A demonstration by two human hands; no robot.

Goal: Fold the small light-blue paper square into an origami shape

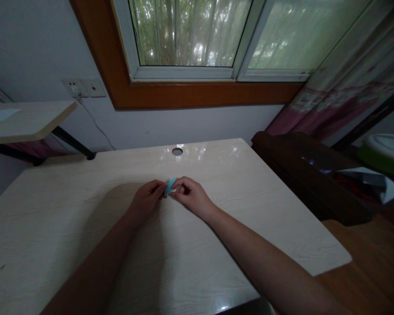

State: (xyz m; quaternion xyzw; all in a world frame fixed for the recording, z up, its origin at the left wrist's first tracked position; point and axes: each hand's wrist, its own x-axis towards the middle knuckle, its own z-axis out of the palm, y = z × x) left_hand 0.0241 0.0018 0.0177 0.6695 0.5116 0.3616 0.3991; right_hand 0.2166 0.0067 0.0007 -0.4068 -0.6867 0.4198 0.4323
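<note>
Between my two hands, above the middle of the desk (216, 245), is a small light-blue piece (170, 187) that looks thin and flat, perhaps folded; its exact kind is too small to make out. My left hand (146, 199) pinches its left side between thumb and fingers. From the other side, my right hand (193, 194) has thumb and curled index finger at its right edge, and a little gap shows between those two fingers. The fingertips hide part of the piece.
A round cable hole (177, 151) lies near the desk's back edge. On the left, a raised shelf (52, 116) stands on black legs. A white cord (98, 127) hangs from the wall socket (75, 87). Dark wooden furniture (302, 175) adjoins the right side. A dark object (246, 307) sits at the front edge.
</note>
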